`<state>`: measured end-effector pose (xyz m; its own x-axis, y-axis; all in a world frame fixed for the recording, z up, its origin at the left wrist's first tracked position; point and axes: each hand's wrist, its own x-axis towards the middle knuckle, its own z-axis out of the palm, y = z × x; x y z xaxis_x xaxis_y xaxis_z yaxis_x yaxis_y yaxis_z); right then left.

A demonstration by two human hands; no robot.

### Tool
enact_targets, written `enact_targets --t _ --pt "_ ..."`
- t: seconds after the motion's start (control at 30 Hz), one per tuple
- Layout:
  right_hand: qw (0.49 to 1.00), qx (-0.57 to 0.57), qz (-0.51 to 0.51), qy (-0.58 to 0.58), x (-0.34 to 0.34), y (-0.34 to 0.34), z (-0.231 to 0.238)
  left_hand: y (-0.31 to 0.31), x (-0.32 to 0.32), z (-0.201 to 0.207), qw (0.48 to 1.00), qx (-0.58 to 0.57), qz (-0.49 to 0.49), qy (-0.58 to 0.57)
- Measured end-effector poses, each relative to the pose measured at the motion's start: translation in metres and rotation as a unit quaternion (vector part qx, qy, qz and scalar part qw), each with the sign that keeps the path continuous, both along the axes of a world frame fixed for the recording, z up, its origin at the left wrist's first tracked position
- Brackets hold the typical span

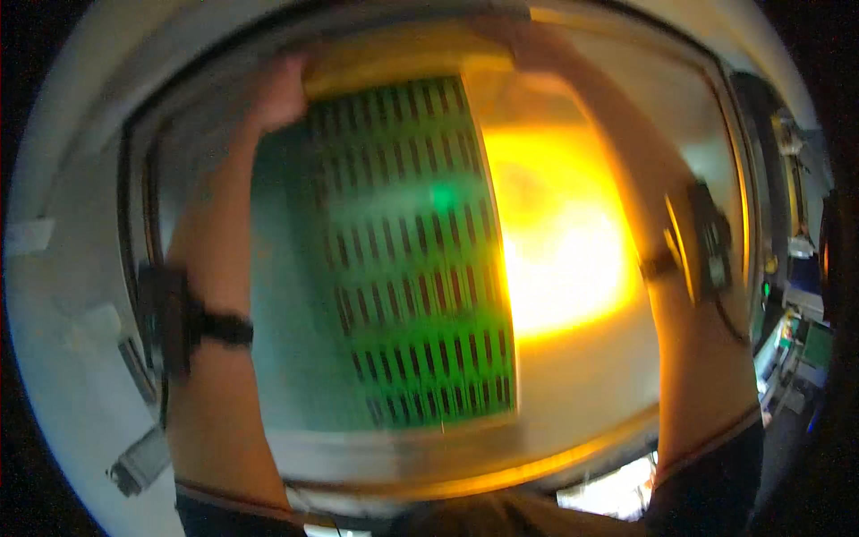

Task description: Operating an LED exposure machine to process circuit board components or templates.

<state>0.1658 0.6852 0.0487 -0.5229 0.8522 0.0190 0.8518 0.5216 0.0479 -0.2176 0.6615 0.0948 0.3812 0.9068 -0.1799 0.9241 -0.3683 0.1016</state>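
Both my arms reach forward over a green panel (412, 206) marked with rows of dark narrow slots. A wide yellow bar (394, 64) lies across the panel's far end. My left hand (283, 89) is closed at the bar's left end, with its fingers mostly hidden and blurred. At the right end, my right hand (530, 49) also grips the bar, smeared by motion. Whether the bar touches the panel, I cannot tell. Darker green (284, 188) shows along the panel's left side.
A dark-edged frame (134, 179) surrounds the work area. Strong yellow light (564, 233) glares right of the panel. Black devices are strapped to my left forearm (170, 318) and right forearm (707, 237). Cluttered equipment (796, 345) stands beyond the right edge.
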Motion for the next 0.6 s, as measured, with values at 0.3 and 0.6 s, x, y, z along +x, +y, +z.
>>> enact_targets --t 0.3,0.6 --pt "0.997 0.060 -0.046 -0.005 -0.029 -0.145 0.017 -0.121 0.016 0.024 0.999 0.023 0.045 -0.008" --pt "0.962 -0.208 0.135 0.113 0.048 -0.553 0.070 -0.518 0.044 0.079 0.951 -0.300 -0.070 0.027"
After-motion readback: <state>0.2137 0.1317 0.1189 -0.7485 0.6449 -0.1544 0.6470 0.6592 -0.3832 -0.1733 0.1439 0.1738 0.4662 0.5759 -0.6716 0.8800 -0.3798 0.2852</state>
